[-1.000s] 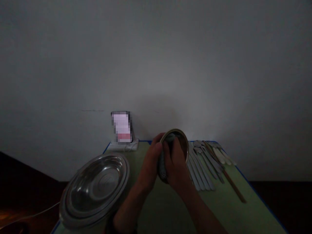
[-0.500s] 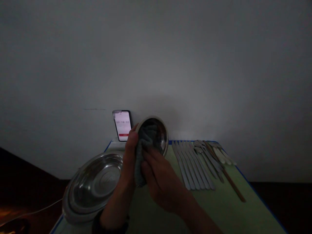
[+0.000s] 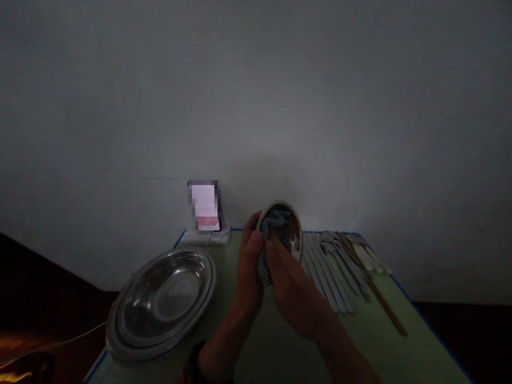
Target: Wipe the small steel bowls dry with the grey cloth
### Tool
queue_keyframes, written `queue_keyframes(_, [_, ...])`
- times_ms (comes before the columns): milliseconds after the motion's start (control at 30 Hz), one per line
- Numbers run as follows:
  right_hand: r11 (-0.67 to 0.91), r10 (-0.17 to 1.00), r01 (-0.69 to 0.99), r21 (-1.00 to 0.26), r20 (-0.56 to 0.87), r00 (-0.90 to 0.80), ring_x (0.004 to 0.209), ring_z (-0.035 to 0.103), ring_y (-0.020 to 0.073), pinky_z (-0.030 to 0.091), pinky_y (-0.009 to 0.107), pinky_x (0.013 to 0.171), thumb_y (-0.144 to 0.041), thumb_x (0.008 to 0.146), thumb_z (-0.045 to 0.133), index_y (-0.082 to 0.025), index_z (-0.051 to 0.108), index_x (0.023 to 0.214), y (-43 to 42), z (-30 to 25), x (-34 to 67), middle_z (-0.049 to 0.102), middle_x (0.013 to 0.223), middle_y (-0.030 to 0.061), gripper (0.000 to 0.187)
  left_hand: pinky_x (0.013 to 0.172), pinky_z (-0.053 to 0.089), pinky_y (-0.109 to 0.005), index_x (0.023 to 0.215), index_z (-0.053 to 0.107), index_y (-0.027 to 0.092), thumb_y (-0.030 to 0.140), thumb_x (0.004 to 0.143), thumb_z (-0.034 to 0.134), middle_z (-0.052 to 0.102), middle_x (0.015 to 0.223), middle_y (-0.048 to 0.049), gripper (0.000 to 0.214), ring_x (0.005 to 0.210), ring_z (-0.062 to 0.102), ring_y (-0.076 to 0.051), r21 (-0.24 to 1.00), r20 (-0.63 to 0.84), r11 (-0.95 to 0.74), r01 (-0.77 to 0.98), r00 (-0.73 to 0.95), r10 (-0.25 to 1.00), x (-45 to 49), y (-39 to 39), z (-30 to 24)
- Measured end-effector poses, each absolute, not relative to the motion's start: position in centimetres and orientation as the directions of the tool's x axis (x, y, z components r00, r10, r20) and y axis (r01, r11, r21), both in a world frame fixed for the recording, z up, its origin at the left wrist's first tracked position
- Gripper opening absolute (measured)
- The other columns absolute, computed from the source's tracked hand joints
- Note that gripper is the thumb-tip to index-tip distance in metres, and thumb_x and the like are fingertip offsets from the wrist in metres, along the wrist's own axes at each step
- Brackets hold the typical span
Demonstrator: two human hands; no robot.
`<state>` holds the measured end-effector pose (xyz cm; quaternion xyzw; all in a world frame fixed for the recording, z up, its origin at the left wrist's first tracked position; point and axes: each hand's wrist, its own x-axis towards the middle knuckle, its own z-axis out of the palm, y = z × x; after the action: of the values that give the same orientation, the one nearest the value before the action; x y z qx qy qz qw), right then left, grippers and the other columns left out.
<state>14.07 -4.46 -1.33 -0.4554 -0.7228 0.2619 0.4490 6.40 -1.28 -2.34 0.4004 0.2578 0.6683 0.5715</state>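
Observation:
A round metal bowl (image 3: pixel 296 234) is held up over the table, tilted so that its mouth faces me. My left hand (image 3: pixel 251 256) grips its left rim, thumb in front and fingers behind. Bunched inside the bowl is a grey-green cloth (image 3: pixel 276 217), with a checked end hanging down below the rim. My right hand (image 3: pixel 288 274) presses the cloth into the bowl, its fingertips partly hidden in the folds. Just behind and right of the bowl lies a row of table knives (image 3: pixel 330 288), partly covered by the bowl and my right hand.
Nested metal basins (image 3: pixel 160 298) stand at the table's left. A phone (image 3: pixel 206 205) leans upright at the back, near a white object (image 3: pixel 200 237) with a cable. Spoons (image 3: pixel 336 250), white-handled cutlery (image 3: pixel 370 258) and brown chopsticks (image 3: pixel 386 306) lie right. A wall rises behind the table (image 3: pixel 276 346).
Both hands have moved right and slightly down with the bowl and cloth. More of the basins shows, while the bowl now covers part of the knives.

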Motion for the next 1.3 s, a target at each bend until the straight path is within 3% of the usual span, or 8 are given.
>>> queue_keyframes(167, [0.521, 0.849, 0.310, -0.795, 0.447, -0.281, 0.135, 0.038, 0.0175, 0.031, 0.040, 0.114, -0.033, 0.098, 0.026, -0.024, 0.040, 0.139, -4.9, 0.0, 14.1, 0.050, 0.139, 0.0050, 0.044, 0.092, 0.046, -0.034, 0.108, 0.063, 0.025, 0.050, 0.072, 0.065, 0.069, 0.105, -0.0020, 0.044, 0.109, 0.060, -0.024, 0.806, 0.244, -0.259, -0.532, -0.100, 0.965, 5.5, -1.3, -1.4])
queue_keyframes(333, [0.613, 0.784, 0.386, -0.689, 0.472, -0.403, 0.127, 0.047, 0.0137, 0.034, 0.033, 0.112, -0.026, 0.096, 0.036, -0.018, 0.046, 0.134, -5.3, 0.4, 13.3, 0.055, 0.135, 0.0054, 0.039, 0.089, 0.049, -0.034, 0.109, 0.061, 0.024, 0.052, 0.074, 0.059, 0.072, 0.096, -0.0019, 0.045, 0.100, 0.065, -0.023, 0.739, 0.091, -0.193, -0.646, -0.188, 0.978, 3.9, -0.9, -0.5])
queue_keyframes(600, [0.432, 0.900, 0.773, -0.465, 0.280, -0.334, 0.141, 0.026, 0.0223, 0.021, 0.045, 0.117, -0.032, 0.097, 0.027, -0.009, 0.041, 0.139, -4.1, -1.1, 14.4, 0.035, 0.149, 0.0093, 0.050, 0.092, 0.048, -0.031, 0.105, 0.068, 0.024, 0.039, 0.075, 0.063, 0.072, 0.102, -0.0005, 0.035, 0.105, 0.063, -0.022, 0.729, 0.332, -0.396, -0.559, -0.216, 0.918, 3.7, -0.2, -1.1])
queue_keyframes(767, [0.349, 0.911, 0.860, -0.372, 0.349, -0.219, 0.144, 0.015, 0.0241, 0.015, 0.050, 0.118, -0.033, 0.097, 0.027, -0.008, 0.031, 0.144, -3.3, -1.8, 15.2, 0.024, 0.153, 0.0087, 0.054, 0.096, 0.045, -0.034, 0.102, 0.070, 0.023, 0.043, 0.076, 0.061, 0.074, 0.098, -0.0017, 0.034, 0.107, 0.063, -0.023, 0.761, 0.147, -0.198, -0.618, -0.133, 0.980, 5.2, -0.6, -1.7])
queue_keyframes(867, [0.398, 0.890, 0.829, -0.394, 0.384, -0.245, 0.144, 0.011, 0.0229, 0.013, 0.049, 0.118, -0.034, 0.097, 0.028, -0.008, 0.028, 0.145, -3.6, -1.4, 15.1, 0.021, 0.154, 0.0093, 0.055, 0.098, 0.044, -0.038, 0.092, 0.072, 0.020, 0.050, 0.074, 0.059, 0.075, 0.092, -0.0036, 0.038, 0.108, 0.062, -0.026, 0.696, -0.010, -0.026, -0.717, -0.046, 0.999, 5.9, -1.0, -1.5])
queue_keyframes(1000, [0.483, 0.873, 0.700, -0.526, 0.355, -0.335, 0.144, 0.015, 0.0211, 0.017, 0.045, 0.118, -0.034, 0.097, 0.027, -0.005, 0.028, 0.144, -4.4, -0.6, 14.6, 0.021, 0.155, 0.0142, 0.056, 0.099, 0.044, -0.039, 0.083, 0.073, 0.017, 0.048, 0.075, 0.057, 0.075, 0.087, -0.0049, 0.036, 0.107, 0.063, -0.027, 0.667, -0.031, 0.047, -0.744, 0.035, 0.999, 5.9, -1.2, -1.1])
queue_keyframes(1133, [0.566, 0.820, 0.493, -0.660, 0.394, -0.414, 0.140, 0.028, 0.0158, 0.021, 0.038, 0.118, -0.033, 0.098, 0.028, -0.012, 0.041, 0.138, -4.9, 0.3, 14.6, 0.039, 0.148, 0.0100, 0.047, 0.093, 0.048, -0.037, 0.073, 0.072, 0.018, 0.045, 0.074, 0.060, 0.073, 0.071, -0.0021, 0.029, 0.097, 0.067, -0.026, 0.676, -0.059, 0.031, -0.736, -0.013, 0.998, 5.1, -1.0, -0.7])
queue_keyframes(1300, [0.586, 0.785, 0.387, -0.712, 0.380, -0.489, 0.121, 0.053, 0.0173, 0.040, 0.035, 0.105, -0.032, 0.096, 0.039, -0.019, 0.057, 0.123, -5.3, 1.1, 15.1, 0.061, 0.128, 0.0062, 0.035, 0.083, 0.052, -0.033, 0.069, 0.069, 0.019, 0.045, 0.073, 0.061, 0.067, 0.060, 0.0016, 0.028, 0.081, 0.068, -0.021, 0.663, -0.013, -0.074, -0.745, -0.110, 0.994, 4.1, -0.7, 0.1])
